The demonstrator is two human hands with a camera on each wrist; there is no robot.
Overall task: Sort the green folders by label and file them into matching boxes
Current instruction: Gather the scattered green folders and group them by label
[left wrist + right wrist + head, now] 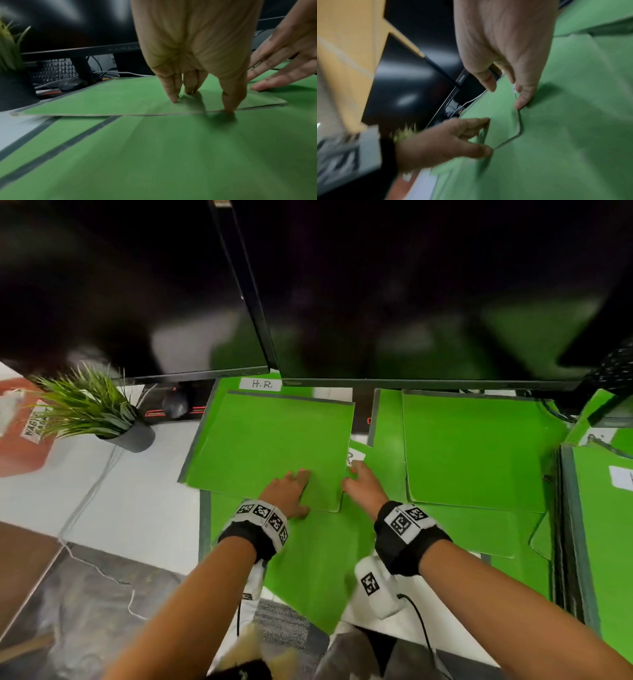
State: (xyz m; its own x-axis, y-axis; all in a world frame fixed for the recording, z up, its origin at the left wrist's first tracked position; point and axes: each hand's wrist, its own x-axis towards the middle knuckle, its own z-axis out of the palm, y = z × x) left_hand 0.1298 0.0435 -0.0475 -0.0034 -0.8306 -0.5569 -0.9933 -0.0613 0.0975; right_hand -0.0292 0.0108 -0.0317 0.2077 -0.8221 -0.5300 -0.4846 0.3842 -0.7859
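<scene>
A plain green folder (274,446) lies on top of a pile whose back folder bears a white label reading "H.R." (260,384). My left hand (289,486) presses its straight fingers on the folder's near right part, with the thumb at the near edge (229,111). My right hand (356,477) touches the folder's right edge with straight, spread fingers (274,75), beside a partly hidden white label (355,456). In the right wrist view the folder's rounded corner (513,121) lies between both hands. Further green folders lie underneath (318,559), in a right pile (472,446) and a far-right stack (603,508).
Two dark monitors (411,302) overhang the back of the white desk (137,508). A potted plant (102,412) stands at the left, with a mouse (174,404) and a keyboard (54,71) behind the pile. A white cable (89,494) runs off the desk's left front.
</scene>
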